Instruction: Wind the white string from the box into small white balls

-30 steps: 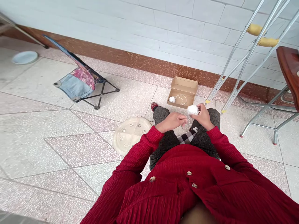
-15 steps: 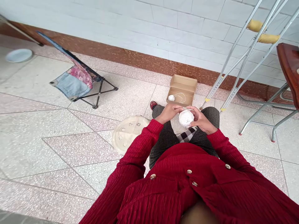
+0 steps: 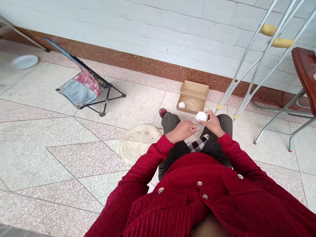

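Arms: both bent at the elbow in red sleeves point(image 3: 148, 168), forearms meeting over the lap.
Right hand point(image 3: 214, 124): fingers closed around a ball of white string point(image 3: 201, 116), wrist raised.
Left hand point(image 3: 182, 130): palm down, fingertips pinched just beside the ball; anything held there is too small to tell.
Ball: in the right hand's grip, above the knees.
Cardboard box point(image 3: 192, 107): open on the floor just ahead of the grip, with a smaller string ball point(image 3: 181, 105) inside.
Round beige lid point(image 3: 138, 144): on the floor, left of the left hand.
Crutches point(image 3: 268, 30): well right of the grip.
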{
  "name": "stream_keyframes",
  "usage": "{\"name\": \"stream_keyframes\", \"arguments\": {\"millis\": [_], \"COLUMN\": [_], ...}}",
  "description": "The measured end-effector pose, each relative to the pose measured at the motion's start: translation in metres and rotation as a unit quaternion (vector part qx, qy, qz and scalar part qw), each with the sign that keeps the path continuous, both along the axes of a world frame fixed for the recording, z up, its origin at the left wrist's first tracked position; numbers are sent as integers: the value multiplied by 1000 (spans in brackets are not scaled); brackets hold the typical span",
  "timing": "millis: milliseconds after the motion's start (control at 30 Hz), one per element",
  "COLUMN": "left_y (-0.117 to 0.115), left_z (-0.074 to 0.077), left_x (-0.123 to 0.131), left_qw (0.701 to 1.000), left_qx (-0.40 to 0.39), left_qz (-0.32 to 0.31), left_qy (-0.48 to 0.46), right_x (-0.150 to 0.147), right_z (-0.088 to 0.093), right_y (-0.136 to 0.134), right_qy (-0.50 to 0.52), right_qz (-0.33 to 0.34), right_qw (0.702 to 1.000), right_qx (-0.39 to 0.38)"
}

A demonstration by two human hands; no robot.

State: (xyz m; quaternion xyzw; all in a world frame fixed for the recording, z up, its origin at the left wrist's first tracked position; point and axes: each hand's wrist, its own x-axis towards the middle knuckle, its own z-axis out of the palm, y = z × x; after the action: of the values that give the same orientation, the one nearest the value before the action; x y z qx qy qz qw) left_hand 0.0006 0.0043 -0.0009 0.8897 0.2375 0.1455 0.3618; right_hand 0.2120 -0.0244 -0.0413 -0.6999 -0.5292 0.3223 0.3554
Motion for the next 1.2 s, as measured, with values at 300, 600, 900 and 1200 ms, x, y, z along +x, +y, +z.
{"name": "stream_keyframes", "arguments": {"millis": [300, 600, 900, 1200], "left_y": [41, 14, 2, 31], "left_z": [5, -27, -6, -11], "left_x": [-4, 6, 2, -5], "left_qw": [993, 969, 1000, 982], "left_qx": [79, -195, -29, -118], "left_qz": [57, 108, 12, 113], "left_qy": [-61, -103, -2, -91], "right_x": [-22, -10, 5, -15], "right_z": [16, 69, 25, 52], "right_y": [-42, -23, -5, -40], "right_qy": [444, 433, 5, 409], "right_qz": [89, 76, 41, 182], "right_qw": [879, 897, 998, 886], "right_qx": [-150, -31, -41, -117]}}
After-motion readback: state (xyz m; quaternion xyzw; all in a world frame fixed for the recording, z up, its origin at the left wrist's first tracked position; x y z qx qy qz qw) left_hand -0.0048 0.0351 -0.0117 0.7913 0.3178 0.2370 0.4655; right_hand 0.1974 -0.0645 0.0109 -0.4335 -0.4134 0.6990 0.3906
